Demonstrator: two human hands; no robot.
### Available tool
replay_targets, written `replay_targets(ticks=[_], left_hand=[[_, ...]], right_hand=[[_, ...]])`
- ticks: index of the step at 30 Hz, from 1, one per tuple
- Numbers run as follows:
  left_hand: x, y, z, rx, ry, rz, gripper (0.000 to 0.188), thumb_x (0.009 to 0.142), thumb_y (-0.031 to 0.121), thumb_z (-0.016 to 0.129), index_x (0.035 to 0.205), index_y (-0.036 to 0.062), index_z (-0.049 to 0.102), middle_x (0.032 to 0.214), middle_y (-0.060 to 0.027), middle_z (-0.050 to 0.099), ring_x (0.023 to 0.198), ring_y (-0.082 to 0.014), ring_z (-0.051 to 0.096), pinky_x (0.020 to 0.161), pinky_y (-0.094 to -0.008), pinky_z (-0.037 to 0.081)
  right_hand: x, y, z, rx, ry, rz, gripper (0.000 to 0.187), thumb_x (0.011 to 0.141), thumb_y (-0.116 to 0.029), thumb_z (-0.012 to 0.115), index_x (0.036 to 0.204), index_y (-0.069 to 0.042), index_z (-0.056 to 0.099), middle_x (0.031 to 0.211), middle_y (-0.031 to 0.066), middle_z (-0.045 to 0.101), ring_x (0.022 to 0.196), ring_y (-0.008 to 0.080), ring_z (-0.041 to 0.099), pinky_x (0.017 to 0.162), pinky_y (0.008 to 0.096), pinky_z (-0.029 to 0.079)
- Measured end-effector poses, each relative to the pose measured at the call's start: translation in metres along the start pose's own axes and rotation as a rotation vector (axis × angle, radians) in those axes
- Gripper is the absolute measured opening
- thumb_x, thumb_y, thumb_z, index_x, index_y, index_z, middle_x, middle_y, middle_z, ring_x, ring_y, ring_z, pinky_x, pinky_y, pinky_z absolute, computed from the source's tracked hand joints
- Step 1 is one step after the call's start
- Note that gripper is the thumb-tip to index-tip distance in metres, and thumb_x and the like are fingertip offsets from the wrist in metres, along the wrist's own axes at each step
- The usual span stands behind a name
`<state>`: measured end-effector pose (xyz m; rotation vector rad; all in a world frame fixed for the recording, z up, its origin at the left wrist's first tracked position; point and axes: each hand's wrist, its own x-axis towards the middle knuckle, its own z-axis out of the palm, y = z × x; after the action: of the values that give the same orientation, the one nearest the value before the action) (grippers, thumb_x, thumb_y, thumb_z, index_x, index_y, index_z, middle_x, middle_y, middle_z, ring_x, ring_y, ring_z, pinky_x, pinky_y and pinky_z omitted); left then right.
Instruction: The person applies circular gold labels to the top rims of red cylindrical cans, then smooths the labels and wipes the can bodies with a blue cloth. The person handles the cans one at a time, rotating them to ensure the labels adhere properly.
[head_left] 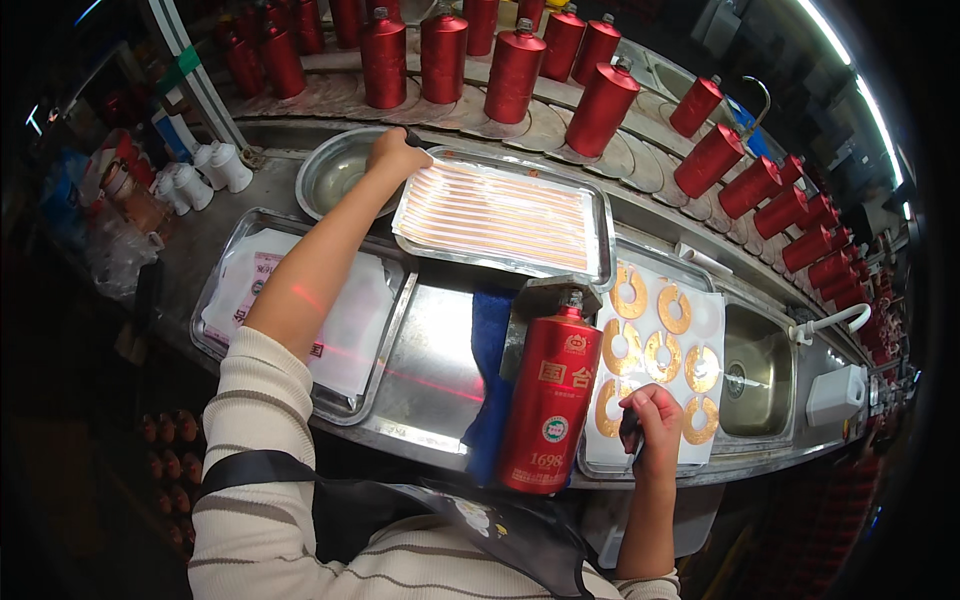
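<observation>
My left hand [398, 156] reaches far forward, its fingers closed at the upper left corner of a sheet of thin gold strip labels [505, 215]. That sheet lies on a metal tray [606, 240]. My right hand [655, 420] is closed, with a small dark thing by the fingertips that I cannot make out. It hovers over a white sheet of gold C-shaped labels [661, 355], close to the lower ones. Between my arms a red bottle [550, 400] with a clear top leans in a metal holder [540, 300]. A blue cloth [489, 370] hangs beside it.
At the left, a tray [385, 350] holds pink-printed sheets. A round metal bowl [330, 175] sits beyond my left forearm. Several red bottles [515, 75] ride a curved conveyor [460, 110] along the back. A sink [755, 375] with a white faucet [835, 320] and a white jug [836, 395] are at right.
</observation>
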<state>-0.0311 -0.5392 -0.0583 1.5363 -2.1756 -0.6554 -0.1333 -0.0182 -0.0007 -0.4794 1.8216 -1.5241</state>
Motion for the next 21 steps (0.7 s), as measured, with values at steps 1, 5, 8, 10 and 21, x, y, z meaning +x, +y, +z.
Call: replay_targets(ticks=[1,5,8,10,21], left_hand=[[0.006,-0.009,0.004,-0.015,0.021,-0.009,0.071,0.063,0.025,0.088,0.127,0.0021,0.066,0.127,-0.0200,0.068,0.119,-0.0325,0.066,0.099,-0.0401,0.052],[0.026,-0.013,-0.015,-0.163,-0.294,-0.125,0.070,0.062,0.020,0.087,0.126,0.0008,0.066,0.125,-0.0217,0.069,0.117,-0.0303,0.067,0.097,-0.0397,0.053],[0.010,0.020,-0.027,0.067,-0.312,-0.118,0.062,0.065,0.015,0.082,0.124,0.0037,0.068,0.125,-0.0204,0.069,0.116,-0.0309,0.068,0.094,-0.0411,0.054],[0.007,0.020,-0.026,0.198,-0.163,-0.016,0.055,0.069,0.013,0.077,0.123,0.0054,0.068,0.124,-0.0200,0.069,0.116,-0.0322,0.068,0.093,-0.0423,0.054],[-0.048,0.082,-0.039,0.255,0.058,0.482,0.023,0.076,0.007,0.066,0.098,0.0082,0.068,0.093,-0.0167,0.073,0.096,-0.0403,0.069,0.082,-0.0513,0.053]], right_hand=[[0.004,0.001,0.000,0.006,-0.002,0.004,0.026,0.099,-0.024,0.059,0.084,-0.003,0.062,0.053,0.0010,0.052,0.037,0.0074,0.042,0.038,0.0209,0.030],[0.011,0.002,-0.003,0.072,-0.025,0.047,0.021,0.099,-0.020,0.061,0.086,-0.004,0.065,0.061,0.0013,0.058,0.045,0.0056,0.047,0.043,0.0188,0.033],[0.012,-0.003,-0.003,0.037,-0.030,0.060,0.020,0.099,-0.020,0.062,0.088,-0.004,0.066,0.065,-0.0006,0.059,0.053,0.0041,0.049,0.049,0.0190,0.037],[0.014,-0.006,0.000,0.030,-0.037,0.065,0.018,0.098,-0.018,0.063,0.089,-0.003,0.067,0.068,-0.0020,0.060,0.059,0.0032,0.051,0.054,0.0196,0.039],[0.037,-0.031,0.005,-0.063,0.030,-0.247,0.013,0.096,-0.013,0.065,0.102,-0.001,0.068,0.082,0.0002,0.064,0.066,0.0012,0.053,0.058,0.0166,0.038]])
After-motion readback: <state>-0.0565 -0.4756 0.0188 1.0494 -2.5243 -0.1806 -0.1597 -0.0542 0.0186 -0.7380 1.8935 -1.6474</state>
